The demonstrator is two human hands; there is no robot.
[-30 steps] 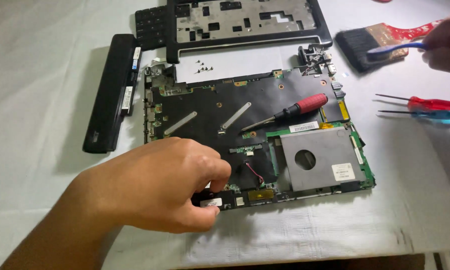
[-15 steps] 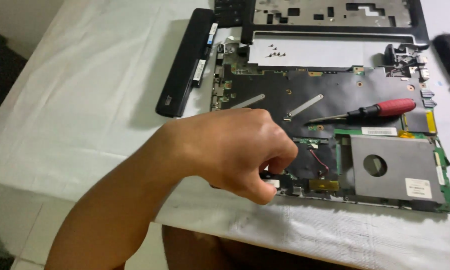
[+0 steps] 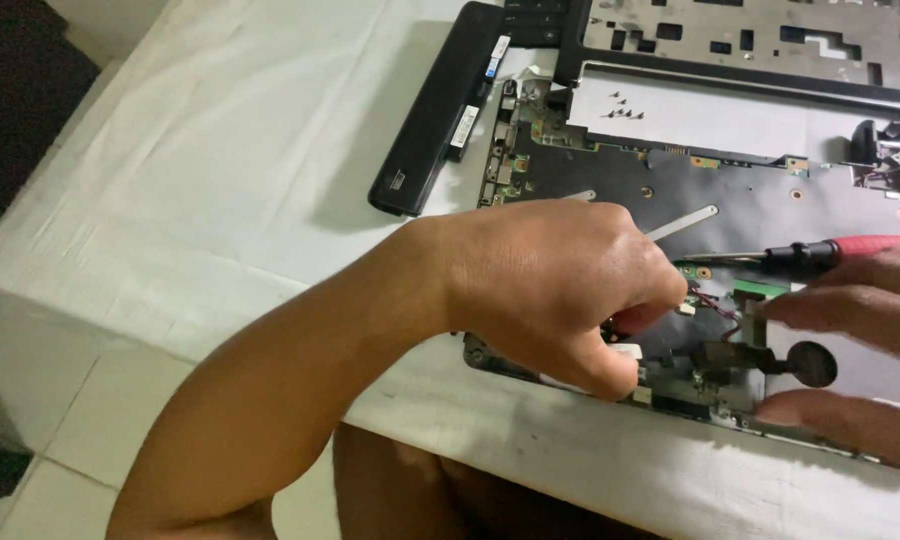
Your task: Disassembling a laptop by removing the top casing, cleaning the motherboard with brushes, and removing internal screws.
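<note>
Fingers of the left hand (image 3: 560, 290) are curled together and pinch a small part on the opened laptop base (image 3: 750, 205), near the front edge of the desk (image 3: 220, 170); what they pinch is hidden. The right hand (image 3: 855, 355) lies spread on the base's right part, fingers apart. A red-handled screwdriver (image 3: 830, 252) rests just above it. A black battery (image 3: 440, 110) lies left of the base, and the keyboard frame (image 3: 750, 40) sits at the far edge.

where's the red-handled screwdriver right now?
Head view, right side: the red-handled screwdriver lies across the opened laptop base, just above the right hand and right of the left hand.
</note>
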